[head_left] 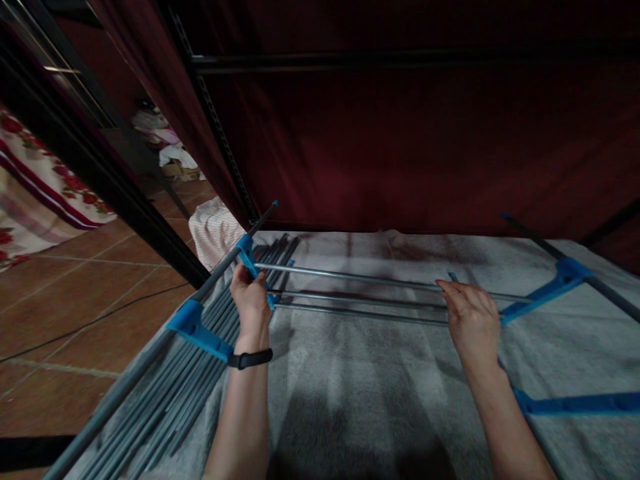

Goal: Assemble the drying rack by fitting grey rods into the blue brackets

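Closed around a blue plastic bracket (247, 249) on the left side frame is my left hand (249, 297), with a black band on its wrist. Thin grey metal rods span from this bracket towards a blue bracket (545, 288) on the right. My right hand (473, 317) pinches the uppermost rod (345, 275) near its right end. Two more rods run below it, their right ends hidden behind my right hand. A second blue bracket (200, 333) sits lower on the left grey tube (120, 387). Another blue bracket (580, 404) is at the lower right.
Many loose grey rods (185, 393) lie bundled on the left of a grey blanket (350, 400). Dark red curtains (400, 153) and a black metal frame (320, 63) stand behind. A cable (95, 325) crosses the tiled floor (80, 293) at left.
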`<action>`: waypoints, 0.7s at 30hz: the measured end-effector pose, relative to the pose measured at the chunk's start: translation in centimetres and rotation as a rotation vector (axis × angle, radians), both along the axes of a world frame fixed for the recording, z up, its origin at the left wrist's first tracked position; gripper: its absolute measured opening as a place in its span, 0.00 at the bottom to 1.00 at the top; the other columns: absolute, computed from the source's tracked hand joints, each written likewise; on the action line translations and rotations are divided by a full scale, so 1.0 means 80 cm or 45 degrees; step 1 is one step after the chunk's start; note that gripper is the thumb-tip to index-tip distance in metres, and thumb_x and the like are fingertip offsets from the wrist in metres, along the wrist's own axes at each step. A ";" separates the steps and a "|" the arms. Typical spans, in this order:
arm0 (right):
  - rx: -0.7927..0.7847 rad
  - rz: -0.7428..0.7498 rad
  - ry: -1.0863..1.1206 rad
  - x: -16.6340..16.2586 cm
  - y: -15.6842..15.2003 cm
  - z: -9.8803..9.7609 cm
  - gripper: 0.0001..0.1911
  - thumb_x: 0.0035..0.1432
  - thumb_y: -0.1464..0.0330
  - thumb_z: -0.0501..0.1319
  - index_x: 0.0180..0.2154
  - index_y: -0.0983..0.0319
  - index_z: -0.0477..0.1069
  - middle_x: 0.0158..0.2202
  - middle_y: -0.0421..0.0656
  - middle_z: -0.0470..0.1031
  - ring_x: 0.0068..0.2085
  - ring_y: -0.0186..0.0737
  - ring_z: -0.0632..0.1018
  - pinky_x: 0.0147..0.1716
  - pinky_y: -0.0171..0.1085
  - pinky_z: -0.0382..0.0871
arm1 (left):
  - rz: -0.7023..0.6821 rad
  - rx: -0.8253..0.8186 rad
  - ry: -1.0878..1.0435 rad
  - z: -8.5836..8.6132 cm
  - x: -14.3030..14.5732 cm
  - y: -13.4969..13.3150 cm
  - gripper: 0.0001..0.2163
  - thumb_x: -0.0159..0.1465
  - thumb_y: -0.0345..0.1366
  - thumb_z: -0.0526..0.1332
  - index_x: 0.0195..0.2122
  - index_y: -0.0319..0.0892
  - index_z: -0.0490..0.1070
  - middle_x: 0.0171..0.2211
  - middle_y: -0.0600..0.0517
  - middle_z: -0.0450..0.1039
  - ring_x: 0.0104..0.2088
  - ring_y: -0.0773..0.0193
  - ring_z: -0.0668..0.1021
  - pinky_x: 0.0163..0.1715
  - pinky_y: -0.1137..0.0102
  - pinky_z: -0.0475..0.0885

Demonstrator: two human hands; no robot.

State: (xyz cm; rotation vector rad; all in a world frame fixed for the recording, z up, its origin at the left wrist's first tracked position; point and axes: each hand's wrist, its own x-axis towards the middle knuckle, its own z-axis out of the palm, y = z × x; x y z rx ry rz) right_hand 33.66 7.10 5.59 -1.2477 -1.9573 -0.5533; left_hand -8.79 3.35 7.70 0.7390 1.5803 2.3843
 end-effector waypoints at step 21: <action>-0.130 0.077 -0.057 0.005 -0.001 0.010 0.16 0.67 0.68 0.55 0.53 0.59 0.75 0.42 0.47 0.79 0.44 0.48 0.75 0.48 0.46 0.66 | -0.049 -0.008 0.044 -0.007 0.002 0.002 0.18 0.46 0.26 0.60 0.40 0.41 0.74 0.29 0.56 0.71 0.33 0.65 0.73 0.44 0.67 0.68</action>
